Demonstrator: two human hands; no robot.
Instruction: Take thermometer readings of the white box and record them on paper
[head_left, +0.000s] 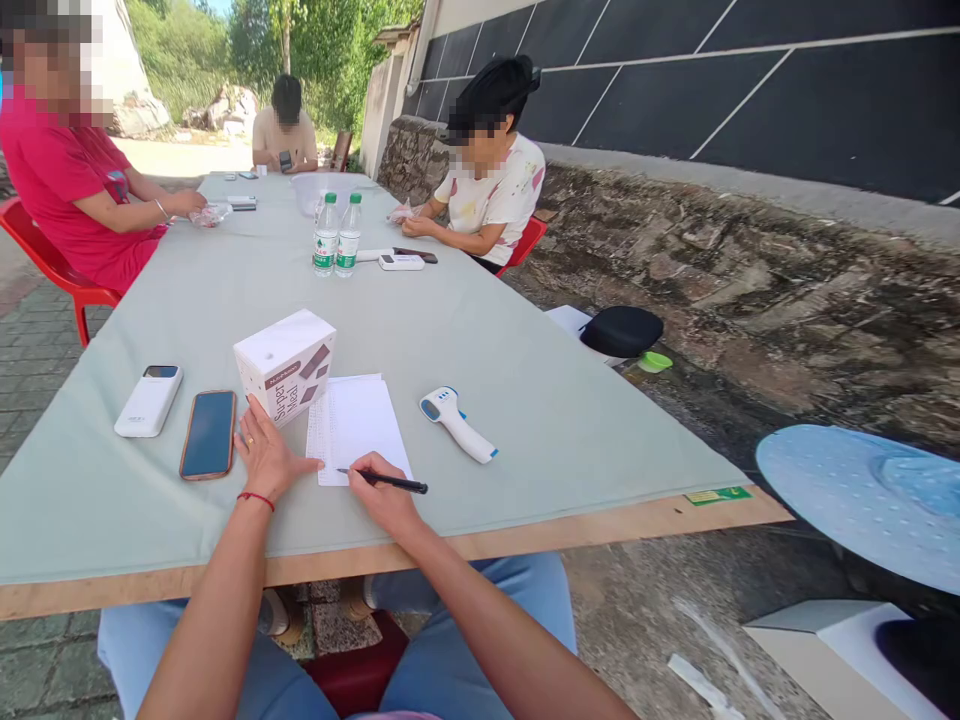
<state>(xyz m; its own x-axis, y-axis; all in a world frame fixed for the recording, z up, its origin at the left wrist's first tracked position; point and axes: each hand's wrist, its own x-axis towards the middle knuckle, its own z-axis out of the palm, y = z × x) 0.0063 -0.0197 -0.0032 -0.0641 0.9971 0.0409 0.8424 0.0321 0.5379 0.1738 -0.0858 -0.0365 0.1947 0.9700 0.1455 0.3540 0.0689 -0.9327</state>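
My right hand grips a black pen, its tip over a white sheet of paper with small writing down the left side. Spread beside the sheet is my left hand, its thumb at the paper's edge and its fingertips against the lower part of a white box printed "Super Meal". To the left of that hand a smartphone in an orange-brown case lies face up. Farther left rests a white power bank. Right of the paper is a white and blue infrared thermometer.
Two water bottles stand mid-table, near a white device. Behind them is a translucent basin. One person sits at left, another at right, a third at the far end. A blue hat is at right.
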